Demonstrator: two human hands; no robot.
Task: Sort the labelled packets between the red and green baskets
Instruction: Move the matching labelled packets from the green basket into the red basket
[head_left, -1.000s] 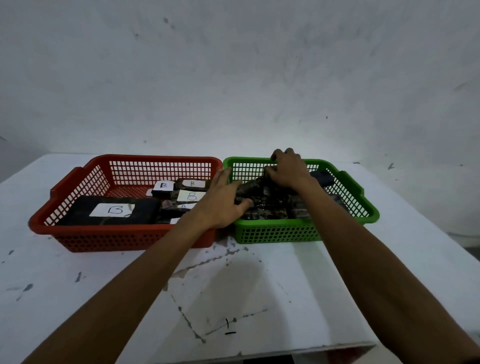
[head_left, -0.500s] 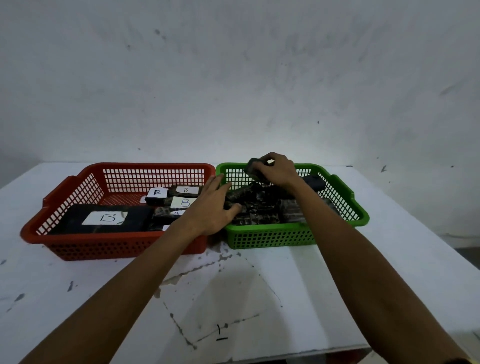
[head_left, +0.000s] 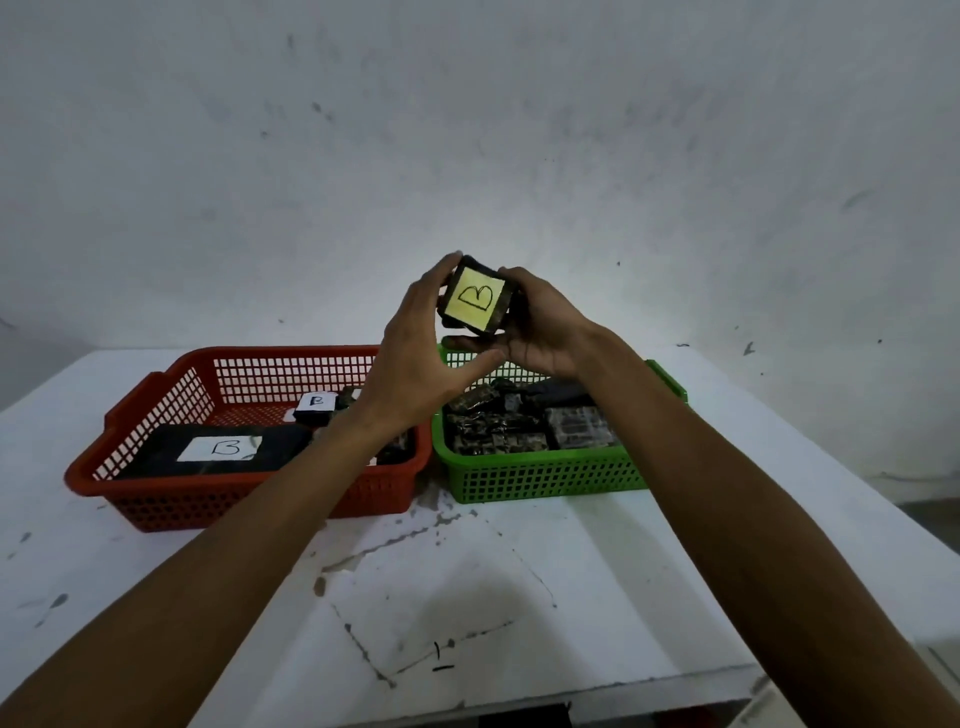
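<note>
Yellow-labelled packet (head_left: 474, 298) has risen from the green basket (head_left: 540, 478); my left hand (head_left: 415, 358) and right hand (head_left: 540, 332) fingers pinch it. It reads "B", so probably the red basket (head_left: 260, 493) next.

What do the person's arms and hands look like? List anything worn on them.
Both arms are bare from the frame's edge to the wrist: no sleeves show. The left hand and right hand wear no gloves, and no rings, watch or bands can be seen. No markings are visible on either.

red basket (head_left: 156, 493) half bare, green basket (head_left: 545, 478) crammed, bare table (head_left: 519, 571) in front
</note>
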